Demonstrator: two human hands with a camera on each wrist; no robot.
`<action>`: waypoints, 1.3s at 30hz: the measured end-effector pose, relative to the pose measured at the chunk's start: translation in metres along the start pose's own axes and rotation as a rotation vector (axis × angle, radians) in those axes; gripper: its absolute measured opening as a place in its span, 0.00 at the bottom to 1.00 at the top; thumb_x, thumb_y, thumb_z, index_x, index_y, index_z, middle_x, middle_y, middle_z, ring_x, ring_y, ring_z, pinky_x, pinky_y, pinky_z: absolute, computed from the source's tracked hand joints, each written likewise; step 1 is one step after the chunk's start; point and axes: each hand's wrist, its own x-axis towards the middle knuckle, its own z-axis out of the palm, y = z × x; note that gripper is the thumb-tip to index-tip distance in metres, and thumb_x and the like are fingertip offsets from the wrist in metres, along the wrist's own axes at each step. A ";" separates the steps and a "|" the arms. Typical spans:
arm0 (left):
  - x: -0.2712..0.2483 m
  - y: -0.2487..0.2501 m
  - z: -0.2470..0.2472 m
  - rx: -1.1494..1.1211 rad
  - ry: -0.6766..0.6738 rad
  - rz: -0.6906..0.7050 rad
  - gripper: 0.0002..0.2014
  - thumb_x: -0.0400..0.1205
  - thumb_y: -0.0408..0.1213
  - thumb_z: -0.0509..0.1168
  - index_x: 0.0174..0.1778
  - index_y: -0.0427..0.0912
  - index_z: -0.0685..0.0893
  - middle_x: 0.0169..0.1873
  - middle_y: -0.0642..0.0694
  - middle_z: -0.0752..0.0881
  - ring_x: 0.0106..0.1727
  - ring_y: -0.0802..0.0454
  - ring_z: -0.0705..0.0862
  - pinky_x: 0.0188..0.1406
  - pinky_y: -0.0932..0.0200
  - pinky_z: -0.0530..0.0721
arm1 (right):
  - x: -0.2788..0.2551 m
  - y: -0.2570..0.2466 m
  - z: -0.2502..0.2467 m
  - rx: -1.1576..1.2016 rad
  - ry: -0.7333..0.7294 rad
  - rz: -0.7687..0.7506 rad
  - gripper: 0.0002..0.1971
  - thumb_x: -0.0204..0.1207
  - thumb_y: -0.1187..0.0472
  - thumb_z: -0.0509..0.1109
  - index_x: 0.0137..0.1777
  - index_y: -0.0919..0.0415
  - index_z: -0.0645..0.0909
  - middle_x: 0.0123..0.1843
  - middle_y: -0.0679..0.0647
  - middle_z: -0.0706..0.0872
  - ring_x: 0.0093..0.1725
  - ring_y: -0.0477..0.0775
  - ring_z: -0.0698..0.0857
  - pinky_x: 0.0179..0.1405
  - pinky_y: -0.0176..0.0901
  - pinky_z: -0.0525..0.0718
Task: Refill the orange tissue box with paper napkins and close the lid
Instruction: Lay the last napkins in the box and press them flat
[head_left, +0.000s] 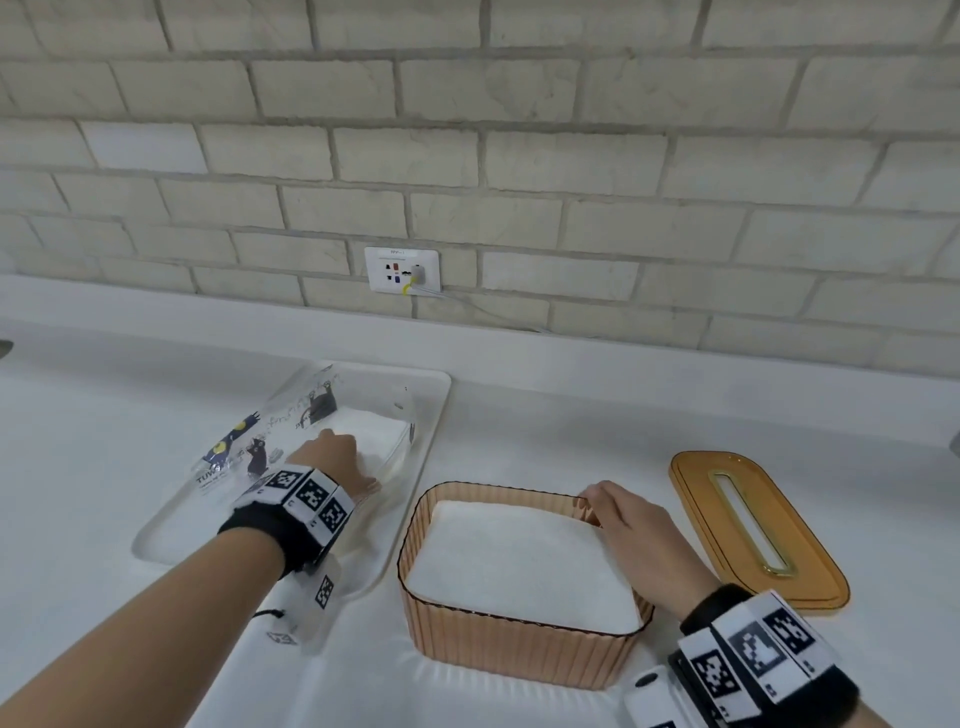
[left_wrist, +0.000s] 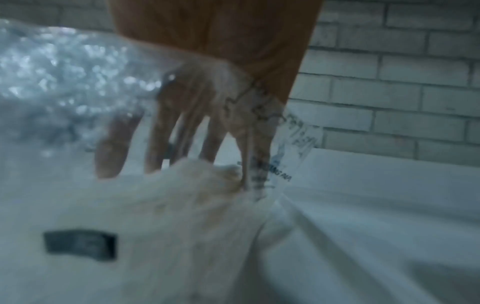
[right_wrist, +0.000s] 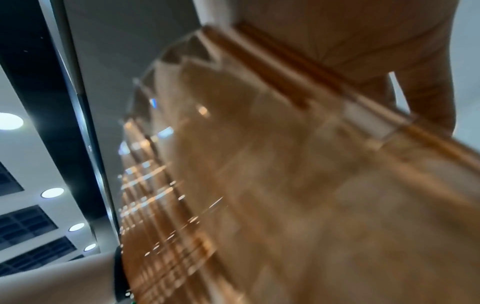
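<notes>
While the orange tissue box (head_left: 519, 618) sits open on the white counter (head_left: 571, 405) with a layer of napkins (head_left: 524, 566) already inside, the lid (head_left: 756, 525) lies flat just to its right, well off the box; so I'd say we're mid-refill, not at the closing part yet. The left hand (head_left: 332, 457) is reaching into the clear printed napkin pack (head_left: 270, 441) on the white tray (head_left: 426, 415) left of the box; in the left wrist view its fingers (left_wrist: 161, 144) are spread and pointing down onto the white stack inside the plastic, apart and not clamped on anything as far as I can tell, though it's blurry. The right hand (head_left: 628, 525) is on the far right corner of the box, fingers curled over the rim and pinching it, looks like it's steadying the thing.

Next move, my guess: the left hand needs to close on a bunch of napkins, pull them free of the crinkly plastic without dragging the pack along, and lay them flat on the pile; then the lid goes on, slot lined up lengthwise, once the right hand lets go of the rim.
</notes>
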 end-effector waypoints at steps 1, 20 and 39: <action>0.000 0.001 0.001 0.018 0.006 -0.004 0.23 0.80 0.53 0.65 0.64 0.40 0.78 0.63 0.42 0.78 0.61 0.45 0.82 0.53 0.56 0.79 | 0.000 0.001 0.000 -0.015 0.001 -0.007 0.17 0.86 0.53 0.49 0.50 0.57 0.79 0.44 0.54 0.84 0.40 0.45 0.79 0.33 0.26 0.71; -0.012 -0.002 -0.023 -0.107 0.142 -0.060 0.13 0.83 0.25 0.54 0.61 0.33 0.79 0.57 0.37 0.84 0.57 0.42 0.84 0.50 0.55 0.80 | -0.001 -0.003 -0.005 -0.044 -0.072 -0.012 0.16 0.85 0.49 0.51 0.48 0.56 0.77 0.41 0.50 0.81 0.39 0.45 0.78 0.34 0.30 0.71; -0.126 0.033 -0.036 -0.923 0.226 0.855 0.20 0.71 0.62 0.66 0.59 0.67 0.80 0.71 0.66 0.69 0.74 0.69 0.65 0.69 0.76 0.64 | -0.011 -0.060 -0.044 0.858 -0.065 0.107 0.19 0.80 0.71 0.61 0.70 0.58 0.71 0.61 0.58 0.85 0.51 0.54 0.86 0.39 0.44 0.89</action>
